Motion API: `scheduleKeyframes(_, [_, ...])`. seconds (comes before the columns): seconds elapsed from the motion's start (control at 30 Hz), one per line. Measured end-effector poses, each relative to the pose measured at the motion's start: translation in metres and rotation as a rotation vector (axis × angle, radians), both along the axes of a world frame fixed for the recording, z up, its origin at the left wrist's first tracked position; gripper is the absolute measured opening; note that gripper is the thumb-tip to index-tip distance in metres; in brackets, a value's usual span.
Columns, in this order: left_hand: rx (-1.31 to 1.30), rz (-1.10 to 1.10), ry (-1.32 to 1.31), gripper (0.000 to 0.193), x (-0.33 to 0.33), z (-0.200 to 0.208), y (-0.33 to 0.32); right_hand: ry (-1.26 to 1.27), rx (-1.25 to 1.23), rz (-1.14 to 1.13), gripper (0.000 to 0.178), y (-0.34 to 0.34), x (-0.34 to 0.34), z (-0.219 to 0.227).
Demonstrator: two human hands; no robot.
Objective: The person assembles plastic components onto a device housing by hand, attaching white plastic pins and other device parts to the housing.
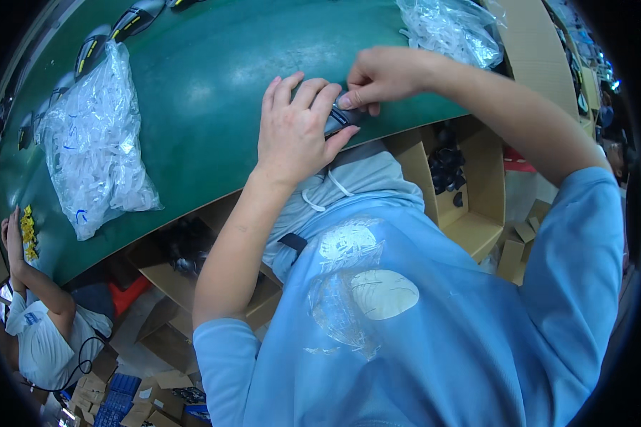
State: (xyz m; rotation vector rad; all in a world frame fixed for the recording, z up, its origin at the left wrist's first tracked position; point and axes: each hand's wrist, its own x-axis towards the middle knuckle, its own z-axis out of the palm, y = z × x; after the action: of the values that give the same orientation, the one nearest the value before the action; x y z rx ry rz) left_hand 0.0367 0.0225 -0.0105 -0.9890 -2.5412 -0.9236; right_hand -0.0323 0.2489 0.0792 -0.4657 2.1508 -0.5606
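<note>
A small grey-and-black curved plastic part (pixel 340 119) lies at the near edge of the green table. My left hand (pixel 292 128) reaches over it from the left, thumb on the near side and fingers on the far side, closed on it. At the part's far right end, my right hand (pixel 381 80) is closed, thumb pressed down against the part and fingers curled. Whatever may sit between that thumb and fingers is hidden.
On the green table (pixel 206 92) lie a clear bag of translucent pieces (pixel 100 146) at left and another clear bag (pixel 452 32) at far right. Grey-black parts with yellow stripes (pixel 92 51) line the far edge. Below is a cardboard box (pixel 477 206). Another person (pixel 53 320) works at left beside yellow pieces (pixel 28 231).
</note>
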Motion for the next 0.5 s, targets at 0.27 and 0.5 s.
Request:
scheduleKeyframes(0.27, [-0.005,-0.011,0.000,0.065,0.000,0.006,-0.001,0.193,0.156,0.333,0.041,-0.026,-0.011,0.012])
scheduleKeyframes(0.5, [0.063,-0.083,-0.048,0.067,-0.016,0.010,-0.015,0.367,-0.306,-0.009,0.030,0.031,0.010,0.010])
